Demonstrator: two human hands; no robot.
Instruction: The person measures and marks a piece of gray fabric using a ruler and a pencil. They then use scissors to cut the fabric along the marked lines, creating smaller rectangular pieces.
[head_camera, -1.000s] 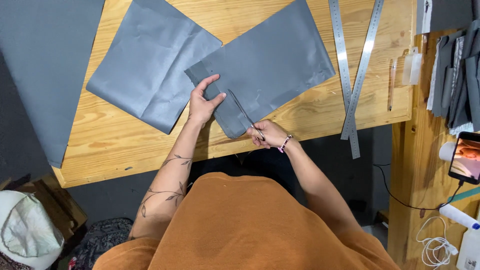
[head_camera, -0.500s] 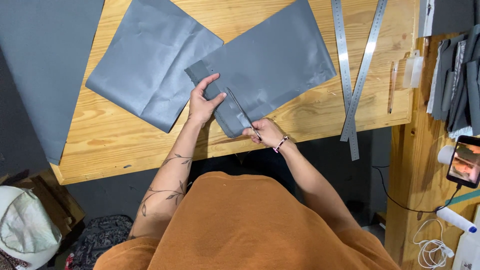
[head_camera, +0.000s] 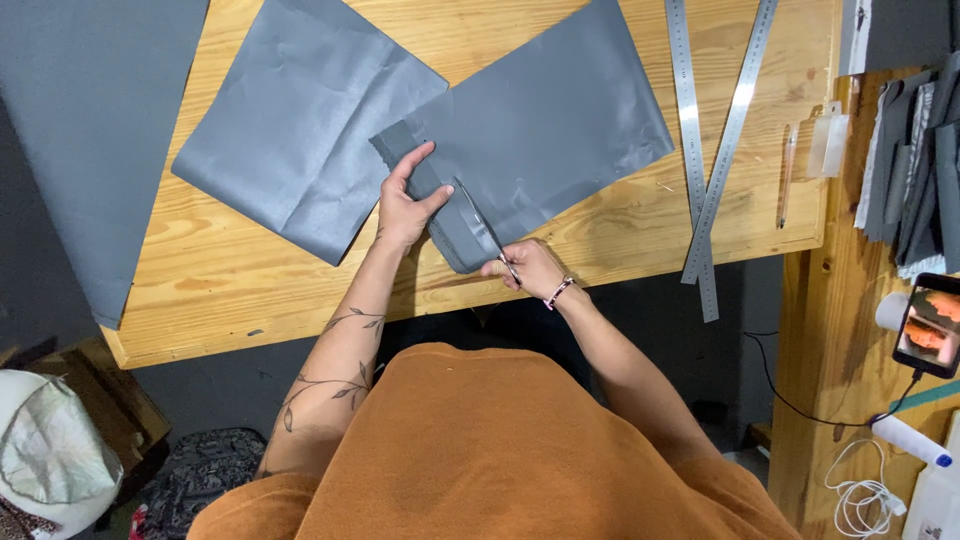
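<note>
Scissors are held in the right hand, grip closed round the handles, blades lying partway into the near corner of a grey fabric sheet at the counter edge. The left hand is pressed flat on the narrow strip beside the blades, holding nothing. Fingertips sit close to the cutting line — a nick is possible if the blades drift. The strip overhangs slightly — sagging cloth could pull the cut crooked or bunch between the blades.
</note>
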